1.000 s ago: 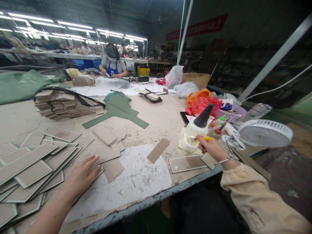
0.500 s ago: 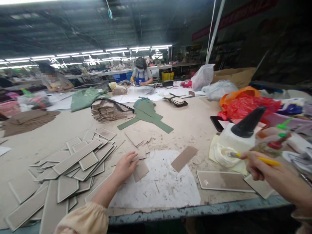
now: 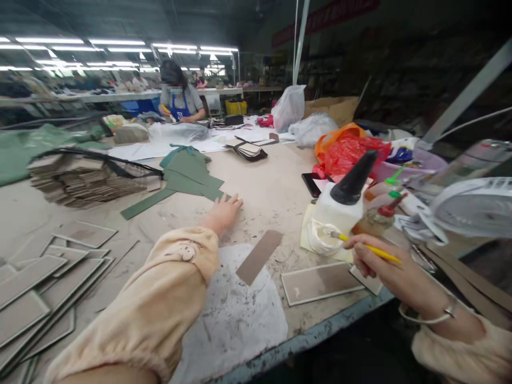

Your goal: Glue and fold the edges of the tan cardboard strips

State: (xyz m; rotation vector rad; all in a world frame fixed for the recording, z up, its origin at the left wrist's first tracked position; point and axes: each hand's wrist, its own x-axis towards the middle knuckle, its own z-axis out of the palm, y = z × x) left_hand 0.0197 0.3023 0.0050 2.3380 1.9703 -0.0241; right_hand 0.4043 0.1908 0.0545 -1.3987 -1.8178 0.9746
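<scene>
My left hand [image 3: 224, 212] reaches forward with fingers spread, its fingertips at the end of a green strip in the pile of green pieces [image 3: 188, 170]. In my right hand [image 3: 372, 258] is a yellow brush [image 3: 378, 250], its tip at a round tub of white paste [image 3: 323, 237]. Behind the tub stands a white bottle with a black cone cap [image 3: 355, 181]. A brown rectangle [image 3: 259, 257] lies partly on a stained white sheet [image 3: 236, 320]. To its right a pale-edged brown panel [image 3: 320, 282] lies near the table edge.
Pale-edged panels [image 3: 36, 288] are heaped at the left, with a strapped brown stack [image 3: 88, 178] behind them. Red bag [image 3: 348, 157], phone [image 3: 310, 185] and white fan [image 3: 476, 205] are at the right. A person [image 3: 180, 98] works across the table.
My left hand has moved forward from the small brown pieces to the green strip. The view has turned right. My right hand still holds the brush at the tub.
</scene>
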